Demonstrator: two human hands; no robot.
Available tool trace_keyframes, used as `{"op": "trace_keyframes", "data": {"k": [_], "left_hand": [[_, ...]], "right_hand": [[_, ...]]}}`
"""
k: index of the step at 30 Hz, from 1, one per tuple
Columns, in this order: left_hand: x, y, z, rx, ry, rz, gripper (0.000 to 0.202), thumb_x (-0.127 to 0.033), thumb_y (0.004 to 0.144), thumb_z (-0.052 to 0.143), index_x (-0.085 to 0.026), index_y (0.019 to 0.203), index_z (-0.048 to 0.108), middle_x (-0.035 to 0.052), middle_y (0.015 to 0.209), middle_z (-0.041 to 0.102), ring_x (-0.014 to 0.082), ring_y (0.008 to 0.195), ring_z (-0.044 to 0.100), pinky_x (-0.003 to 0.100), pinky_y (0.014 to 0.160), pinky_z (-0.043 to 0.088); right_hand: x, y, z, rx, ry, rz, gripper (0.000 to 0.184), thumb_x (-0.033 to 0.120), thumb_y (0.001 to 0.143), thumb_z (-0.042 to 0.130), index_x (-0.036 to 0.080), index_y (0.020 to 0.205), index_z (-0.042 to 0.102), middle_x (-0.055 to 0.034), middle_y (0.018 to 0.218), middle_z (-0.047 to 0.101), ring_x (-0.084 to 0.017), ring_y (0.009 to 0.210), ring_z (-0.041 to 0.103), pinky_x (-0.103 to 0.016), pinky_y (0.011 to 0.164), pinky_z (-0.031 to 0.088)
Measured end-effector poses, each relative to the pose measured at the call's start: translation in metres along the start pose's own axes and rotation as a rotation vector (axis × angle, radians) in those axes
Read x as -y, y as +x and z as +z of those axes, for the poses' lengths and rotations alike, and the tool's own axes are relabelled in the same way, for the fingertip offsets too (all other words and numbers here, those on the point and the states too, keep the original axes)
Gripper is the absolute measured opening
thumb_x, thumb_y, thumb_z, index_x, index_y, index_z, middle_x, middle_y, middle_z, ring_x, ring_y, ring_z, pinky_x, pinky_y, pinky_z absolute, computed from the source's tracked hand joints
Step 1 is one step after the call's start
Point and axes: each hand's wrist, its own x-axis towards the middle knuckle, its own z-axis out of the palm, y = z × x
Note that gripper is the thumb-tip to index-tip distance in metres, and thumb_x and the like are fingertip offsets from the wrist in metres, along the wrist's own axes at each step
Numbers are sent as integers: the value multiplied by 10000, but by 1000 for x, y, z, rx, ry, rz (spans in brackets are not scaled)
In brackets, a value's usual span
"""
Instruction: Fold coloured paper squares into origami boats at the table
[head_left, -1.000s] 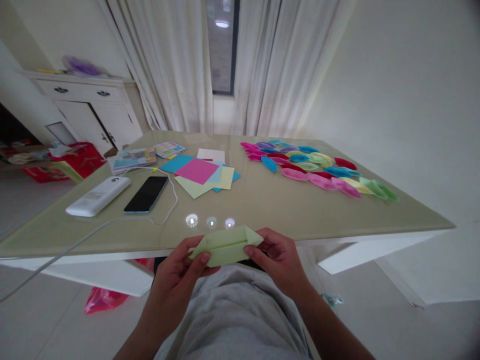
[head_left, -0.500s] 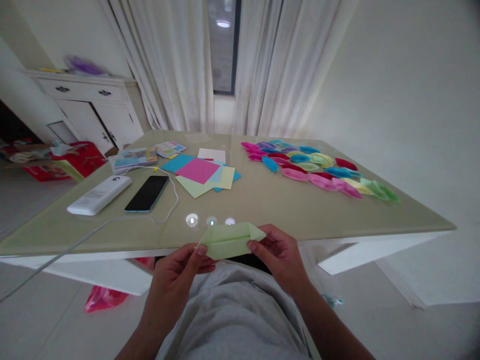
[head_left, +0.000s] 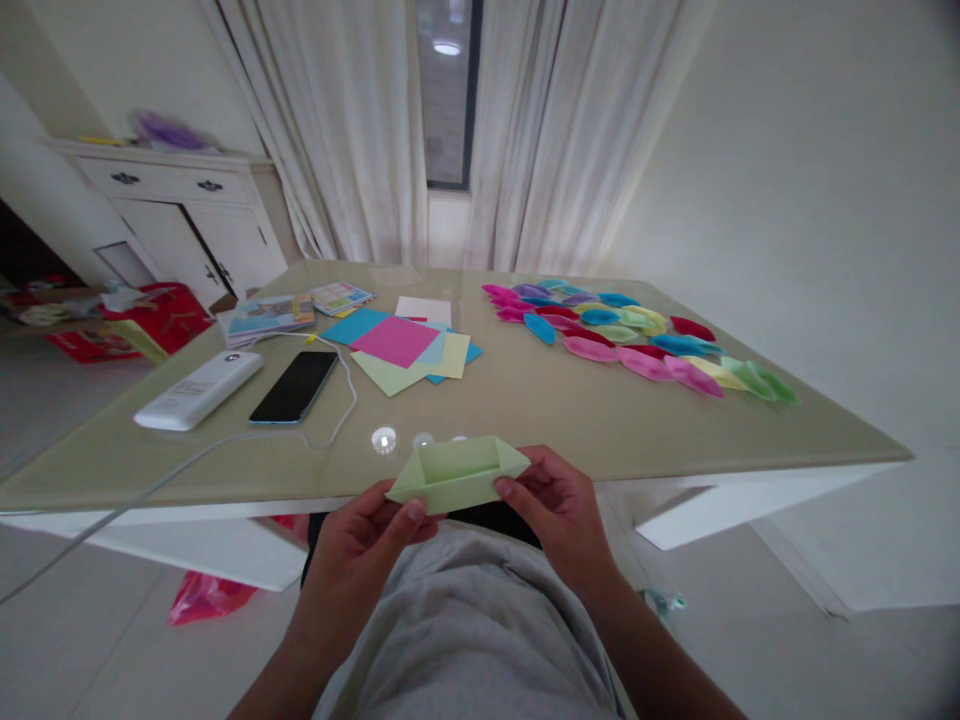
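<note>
Just beyond the wearer's grey cloth shirt (head_left: 465, 630), the left hand (head_left: 364, 540) pinches the near left end of a pale-green folded paper boat (head_left: 454, 492) between thumb and fingers. The right hand (head_left: 559, 515) pinches its right end the same way. The boat hangs at the near edge of the glossy pale-green table (head_left: 517, 420), its hollow parted. Farther off lie a black-screened phone (head_left: 295, 388), loose coloured paper squares (head_left: 397, 341) and, right, rows of multicoloured folded paper shapes (head_left: 645, 362).

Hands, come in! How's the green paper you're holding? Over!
Left hand, right hand: both pinching folded green paper near its ends. Paper hollow, boat-like, open on top. Nothing seen blocking; phone lies apart on table.
</note>
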Motion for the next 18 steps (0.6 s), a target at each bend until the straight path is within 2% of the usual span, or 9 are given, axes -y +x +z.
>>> {"op": "trace_keyframes", "data": {"k": [3,8,12,15,18], "left_hand": [[1,0,3,31,71,-5,430,-554,793,880,-159,953,822,95,872,861,268,812,838,357,775,704],[1,1,3,21,88,5,339,-492,780,902,-175,869,817,81,802,851,254,814,833,312,761,683],[2,2,0,50,45,28,312,-471,801,890,-183,892,810,67,817,853,226,764,816,297,730,674],[3,2,-3,112,44,86,286,-472,875,818,-186,878,808,52,766,836,203,696,790,292,707,665],[3,1,-4,140,50,109,267,-456,881,805,-193,838,811,52,744,828,210,688,784,301,702,661]], "right_hand": [[0,-1,4,-14,19,0,273,404,872,882,220,1029,756,-25,878,766,-183,823,699,-303,788,573],[1,-2,11,36,123,80,382,387,833,917,203,1118,741,-42,938,801,-190,853,724,-324,836,590],[4,-2,10,30,105,98,342,372,846,911,195,1091,752,-27,878,794,-159,755,694,-282,733,577],[6,-1,8,38,107,109,369,389,851,904,193,1125,755,-39,912,803,-155,731,694,-266,668,561],[6,-1,7,58,127,148,394,386,840,909,192,1147,756,-52,945,815,-157,719,705,-261,638,549]]}}
